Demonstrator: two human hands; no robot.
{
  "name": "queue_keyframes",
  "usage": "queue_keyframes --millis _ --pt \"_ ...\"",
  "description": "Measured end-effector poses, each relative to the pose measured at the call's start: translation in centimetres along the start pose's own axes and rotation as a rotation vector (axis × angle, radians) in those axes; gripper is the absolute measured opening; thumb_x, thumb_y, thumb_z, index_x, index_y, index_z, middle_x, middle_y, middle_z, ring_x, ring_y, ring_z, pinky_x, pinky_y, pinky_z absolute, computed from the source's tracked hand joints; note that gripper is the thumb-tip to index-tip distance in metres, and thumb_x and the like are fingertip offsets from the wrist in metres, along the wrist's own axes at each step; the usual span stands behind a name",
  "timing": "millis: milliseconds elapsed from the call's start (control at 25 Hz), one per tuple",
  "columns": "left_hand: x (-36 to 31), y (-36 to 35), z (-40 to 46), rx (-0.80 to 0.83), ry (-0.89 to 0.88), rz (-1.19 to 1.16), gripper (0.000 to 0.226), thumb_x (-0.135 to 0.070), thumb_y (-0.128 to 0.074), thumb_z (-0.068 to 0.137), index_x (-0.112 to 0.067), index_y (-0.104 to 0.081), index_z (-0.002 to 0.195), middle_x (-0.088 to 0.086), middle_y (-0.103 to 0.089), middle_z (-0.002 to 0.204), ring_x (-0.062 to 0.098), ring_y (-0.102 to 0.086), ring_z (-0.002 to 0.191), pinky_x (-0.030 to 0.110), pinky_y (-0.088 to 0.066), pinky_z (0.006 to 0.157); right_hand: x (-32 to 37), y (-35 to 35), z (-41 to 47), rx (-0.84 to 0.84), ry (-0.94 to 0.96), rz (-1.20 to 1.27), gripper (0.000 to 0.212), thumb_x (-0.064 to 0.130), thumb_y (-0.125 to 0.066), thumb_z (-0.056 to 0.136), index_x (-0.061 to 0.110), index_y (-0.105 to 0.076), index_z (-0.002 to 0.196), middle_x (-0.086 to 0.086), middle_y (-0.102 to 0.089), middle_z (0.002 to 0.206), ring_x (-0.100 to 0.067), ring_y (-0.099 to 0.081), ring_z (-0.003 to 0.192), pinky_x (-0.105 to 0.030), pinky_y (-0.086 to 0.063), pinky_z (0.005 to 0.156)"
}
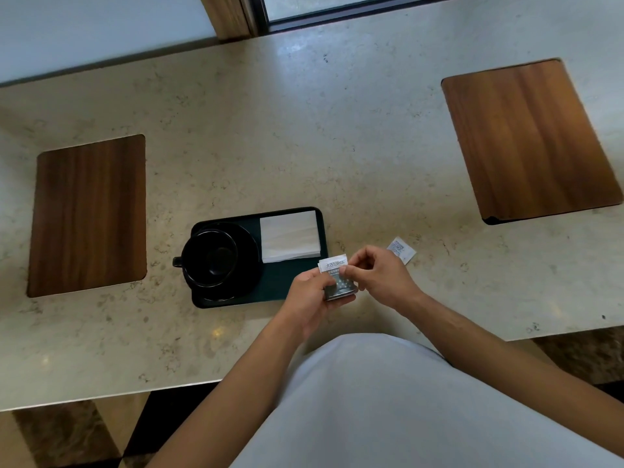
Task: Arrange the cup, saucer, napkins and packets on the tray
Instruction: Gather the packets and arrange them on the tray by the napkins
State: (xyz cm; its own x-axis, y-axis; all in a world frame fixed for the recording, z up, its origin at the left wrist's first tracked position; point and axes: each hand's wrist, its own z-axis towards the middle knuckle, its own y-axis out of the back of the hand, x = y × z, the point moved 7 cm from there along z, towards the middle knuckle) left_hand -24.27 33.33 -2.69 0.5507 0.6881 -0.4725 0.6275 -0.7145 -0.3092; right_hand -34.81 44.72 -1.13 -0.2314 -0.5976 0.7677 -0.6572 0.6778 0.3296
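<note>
A dark tray (287, 288) lies on the stone counter in front of me. On its left half a black cup (210, 258) stands on a black saucer (248, 255), handle pointing left. White folded napkins (289, 236) lie on the tray's far right part. My left hand (312, 298) grips a small stack of packets (337, 276) over the tray's right edge. My right hand (378, 273) pinches the top white packet of that stack. One more white packet (401, 249) lies on the counter just right of my right hand.
Two wooden placemats lie on the counter, one at the left (89, 214) and one at the far right (530, 140). The counter's near edge (101, 398) runs just in front of my body. A window frame (263, 15) is at the back.
</note>
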Motion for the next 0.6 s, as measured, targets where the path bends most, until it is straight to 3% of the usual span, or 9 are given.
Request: queue_keyframes --millis 120,200,280,360,480,600 --pt "0.1 0.0 0.1 -0.028 -0.004 0.008 0.030 0.007 -0.043 0.097 0.003 -0.062 0.120 0.028 -0.072 0.110 0.038 -0.076 0.096 0.048 -0.063 0.087 -0.6 0.6 0.2 0.011 0.015 -0.006 0.016 0.034 -0.073 0.092 0.020 -0.067 0.088 0.003 -0.072 0.082 -0.003 -0.064 0.064 -0.018 -0.050 0.060" --pt "0.1 0.1 0.2 -0.052 -0.001 0.010 0.030 0.007 -0.042 0.097 0.005 -0.060 0.120 0.029 -0.071 0.109 0.038 -0.076 0.091 0.046 -0.064 0.083 -1.4 2.8 1.0 -0.146 0.025 -0.146 0.013 0.032 -0.070 0.094 0.020 -0.068 0.097 0.004 -0.069 0.092 -0.004 -0.063 0.076 -0.017 -0.047 0.066" --pt "0.1 0.0 0.1 -0.060 0.001 0.019 0.031 0.007 -0.040 0.097 0.006 -0.059 0.122 0.030 -0.070 0.109 0.038 -0.076 0.091 0.046 -0.064 0.082 -2.5 5.3 1.7 -0.282 0.004 -0.387 0.031 0.029 -0.072 0.092 0.016 -0.063 0.119 -0.004 -0.060 0.115 -0.016 -0.060 0.097 -0.027 -0.050 0.079" --pt "0.1 0.0 0.1 -0.063 0.003 0.021 0.030 0.007 -0.040 0.097 0.005 -0.060 0.120 0.030 -0.070 0.110 0.038 -0.076 0.092 0.046 -0.064 0.082 -4.1 6.5 2.2 -0.274 -0.046 -0.570 0.054 0.031 -0.074 0.088 0.014 -0.053 0.135 -0.011 -0.046 0.130 -0.026 -0.055 0.112 -0.038 -0.054 0.089" --pt "0.0 -0.2 0.0 -0.063 0.003 0.020 0.028 0.007 -0.041 0.097 0.003 -0.061 0.118 0.032 -0.068 0.114 0.040 -0.076 0.093 0.045 -0.064 0.081 -5.4 6.7 2.3 -0.236 -0.059 -0.671 0.068 0.034 -0.078 0.084 0.015 -0.046 0.141 -0.012 -0.041 0.132 -0.028 -0.051 0.117 -0.040 -0.054 0.087" --pt "0.0 -0.5 -0.1 -0.058 0.000 0.031 0.025 0.006 -0.042 0.097 0.002 -0.061 0.113 0.033 -0.068 0.115 0.039 -0.075 0.093 0.046 -0.064 0.082 -5.8 6.5 2.2 -0.239 -0.081 -0.585 0.073 0.032 -0.081 0.082 0.015 -0.044 0.142 -0.012 -0.043 0.133 -0.027 -0.056 0.112 -0.039 -0.054 0.086"
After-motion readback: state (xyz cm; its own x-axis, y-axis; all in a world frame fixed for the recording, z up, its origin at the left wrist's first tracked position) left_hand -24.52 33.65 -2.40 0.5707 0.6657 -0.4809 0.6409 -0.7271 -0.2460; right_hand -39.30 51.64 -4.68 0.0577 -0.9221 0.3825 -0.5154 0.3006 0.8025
